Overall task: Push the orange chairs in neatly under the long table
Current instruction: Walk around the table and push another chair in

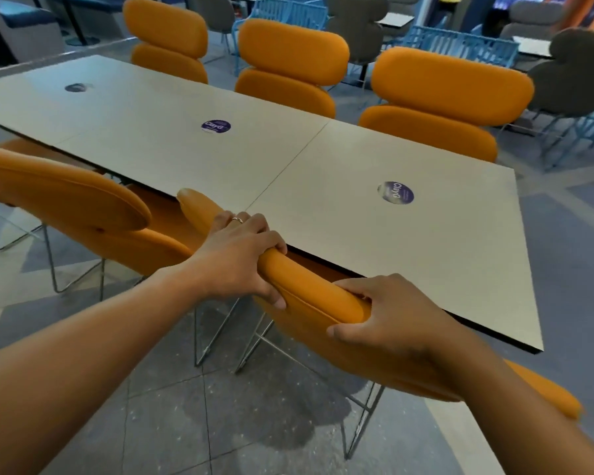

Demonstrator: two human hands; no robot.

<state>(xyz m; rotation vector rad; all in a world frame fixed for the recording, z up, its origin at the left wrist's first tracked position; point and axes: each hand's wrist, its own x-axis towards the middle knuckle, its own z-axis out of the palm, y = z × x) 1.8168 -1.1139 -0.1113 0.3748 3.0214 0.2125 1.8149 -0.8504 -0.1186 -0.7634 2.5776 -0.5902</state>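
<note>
An orange chair (316, 289) with a padded two-part back stands at the near long edge of the pale long table (220, 159). Its top cushion lies close against the table edge. My left hand (237, 258) grips the left part of that top cushion, fingers curled over it. My right hand (384, 317) grips the cushion's right end, thumb below. A second orange chair (66, 204) stands to the left on the near side. Three orange chairs (288, 66) line the far side, their backs close to the table.
The chairs stand on thin wire legs (251, 341) over a grey tiled floor. Round purple stickers (395, 193) mark the tabletop. Blue wire chairs (460, 46) and grey upholstered chairs (576, 73) fill the room behind the table.
</note>
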